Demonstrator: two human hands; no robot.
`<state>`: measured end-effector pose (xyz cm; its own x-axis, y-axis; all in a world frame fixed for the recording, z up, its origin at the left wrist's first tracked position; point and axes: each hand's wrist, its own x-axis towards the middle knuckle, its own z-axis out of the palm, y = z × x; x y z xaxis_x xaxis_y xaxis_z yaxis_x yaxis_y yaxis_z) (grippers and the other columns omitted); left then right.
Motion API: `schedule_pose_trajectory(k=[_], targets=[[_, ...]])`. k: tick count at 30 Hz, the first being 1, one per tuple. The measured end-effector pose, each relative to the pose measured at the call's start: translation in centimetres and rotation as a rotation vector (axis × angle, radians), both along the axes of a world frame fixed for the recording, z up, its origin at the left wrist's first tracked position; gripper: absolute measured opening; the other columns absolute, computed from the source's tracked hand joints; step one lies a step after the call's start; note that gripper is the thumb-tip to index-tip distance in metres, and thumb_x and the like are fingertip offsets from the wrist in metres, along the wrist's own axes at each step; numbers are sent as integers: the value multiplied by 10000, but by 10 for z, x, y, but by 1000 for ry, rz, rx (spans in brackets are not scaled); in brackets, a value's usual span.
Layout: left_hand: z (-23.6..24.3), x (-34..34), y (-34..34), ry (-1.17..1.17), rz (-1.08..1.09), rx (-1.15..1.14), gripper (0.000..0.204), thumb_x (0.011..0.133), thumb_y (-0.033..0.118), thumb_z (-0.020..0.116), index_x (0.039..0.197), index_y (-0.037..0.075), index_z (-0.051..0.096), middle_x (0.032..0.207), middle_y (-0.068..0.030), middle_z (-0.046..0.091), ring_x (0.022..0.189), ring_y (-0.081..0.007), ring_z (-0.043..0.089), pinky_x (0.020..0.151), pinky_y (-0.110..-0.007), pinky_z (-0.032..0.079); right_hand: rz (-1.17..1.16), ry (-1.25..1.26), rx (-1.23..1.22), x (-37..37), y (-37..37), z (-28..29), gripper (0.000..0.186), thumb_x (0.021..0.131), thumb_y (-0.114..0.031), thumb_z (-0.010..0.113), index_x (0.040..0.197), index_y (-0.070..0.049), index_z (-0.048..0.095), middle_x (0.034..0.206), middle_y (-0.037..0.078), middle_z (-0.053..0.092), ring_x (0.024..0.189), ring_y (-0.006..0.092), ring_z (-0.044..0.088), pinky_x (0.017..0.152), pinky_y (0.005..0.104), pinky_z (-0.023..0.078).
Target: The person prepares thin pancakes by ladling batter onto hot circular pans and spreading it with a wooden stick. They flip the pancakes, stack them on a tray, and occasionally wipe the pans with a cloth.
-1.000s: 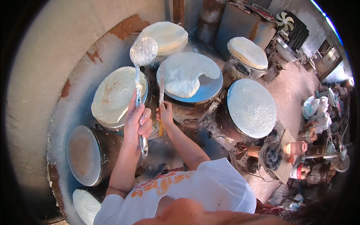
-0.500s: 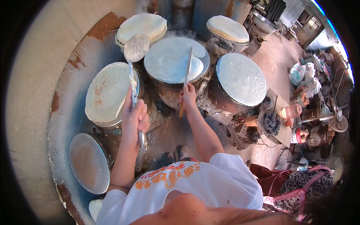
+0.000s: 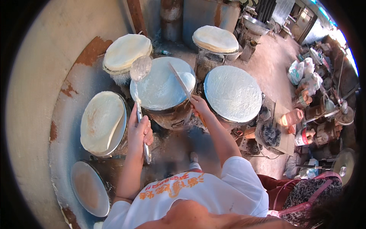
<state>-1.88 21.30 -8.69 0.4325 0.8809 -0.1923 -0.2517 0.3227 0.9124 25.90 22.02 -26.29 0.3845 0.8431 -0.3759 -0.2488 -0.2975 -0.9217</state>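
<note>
Swung blade [image 3: 179, 79], clenched in R hand [image 3: 199, 106], leftward over batter [image 3: 154, 89]; gripping ladle [image 3: 140, 68] in L hand [image 3: 140, 131]. Mostly closed batter gap vs 1s ago, so prob near full cover

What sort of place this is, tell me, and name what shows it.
Probably a small, rustic flatbread or pancake kitchen. Round griddles top drum-like stoves, a stack of thin, round flatbreads sits at the back left, and the left hand grips a long-handled ladle.
</note>
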Motion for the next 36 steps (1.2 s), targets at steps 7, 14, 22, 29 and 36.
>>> schedule_pose_trajectory(k=[7, 14, 22, 29, 36], targets=[[-9, 38, 33, 15, 51, -115, 611, 932, 111, 489, 1463, 183, 198, 584, 25, 374, 391, -50, 331, 354, -210, 297, 136, -30, -219, 19, -79, 2, 356, 936, -215, 534, 1286, -153, 514, 675, 7, 531, 486, 80, 448, 405, 209, 367], [-24, 117, 35, -164, -122, -265, 627, 929, 180, 527, 1464, 204, 202, 640, 38, 397, 435, -31, 347, 381, -188, 303, 288, -1128, 183, 81, 15, -10, 347, 935, -202, 506, 1275, -137, 533, 778, 156, 647, 581, 306, 598, 512, 404, 466], [-31, 104, 74, -237, 72, -376, 534, 939, 131, 493, 1419, 237, 284, 641, 41, 404, 418, -14, 354, 343, -166, 322, 321, -1116, -40, 99, -18, -7, 307, 943, -234, 450, 1221, -158, 557, 902, 244, 621, 831, 425, 600, 718, 482, 470], [-45, 123, 106, -482, 107, -740, 114, 934, 122, 527, 1029, 177, 498, 623, 39, 399, 419, -21, 375, 349, -163, 344, 332, -1082, -17, 134, -8, 7, 290, 930, -259, 466, 1175, -152, 579, 885, 213, 641, 825, 410, 603, 707, 485, 475], [-81, 122, 113, -581, 73, -694, 119, 912, 118, 560, 944, 178, 462, 608, 51, 418, 439, -22, 406, 379, -173, 389, 262, -696, -144, 99, -47, 29, 280, 924, -217, 476, 1149, -97, 592, 900, 206, 645, 792, 334, 647, 711, 395, 498]])
